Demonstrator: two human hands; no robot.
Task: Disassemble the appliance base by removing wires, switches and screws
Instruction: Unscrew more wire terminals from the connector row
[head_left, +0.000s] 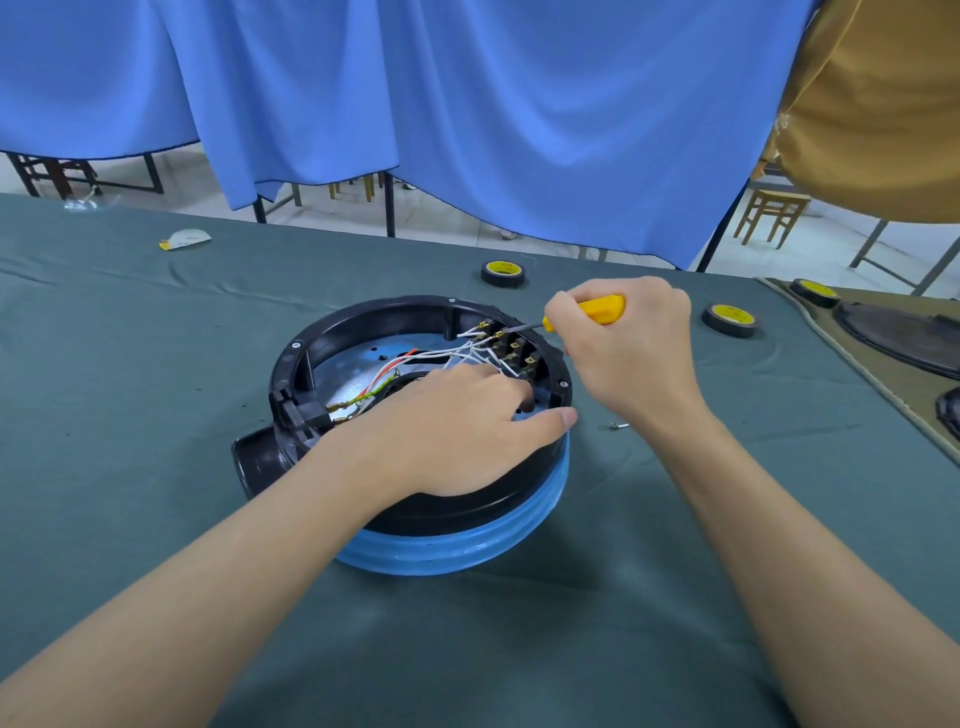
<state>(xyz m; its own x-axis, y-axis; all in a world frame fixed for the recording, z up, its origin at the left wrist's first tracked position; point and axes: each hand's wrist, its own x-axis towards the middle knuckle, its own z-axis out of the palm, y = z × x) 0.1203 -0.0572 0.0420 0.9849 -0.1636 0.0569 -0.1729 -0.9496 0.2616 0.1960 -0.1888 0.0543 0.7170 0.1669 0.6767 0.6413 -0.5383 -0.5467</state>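
Head view — appliance base (374, 310) on green cloth (130, 374) — blue curtains (519, 104) behind

Makeshift repair workshop or training room. Bench (130, 338) under green cloth (623, 597) carries opened base (374, 312) with bare wires (447, 353), tape rolls (503, 274); screwdriver (602, 307) in use. Blue curtain (519, 104) hung behind, tan drape (883, 114) right. Beyond: metal table legs (389, 205), wooden stool (771, 208), pale floor (457, 213). Second bench (883, 384) right holds black parts (904, 338).

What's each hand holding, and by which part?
Right hand grips the screwdriver by its yellow handle. Left hand rests on the appliance base rim; whether it pinches a wire cannot be told.
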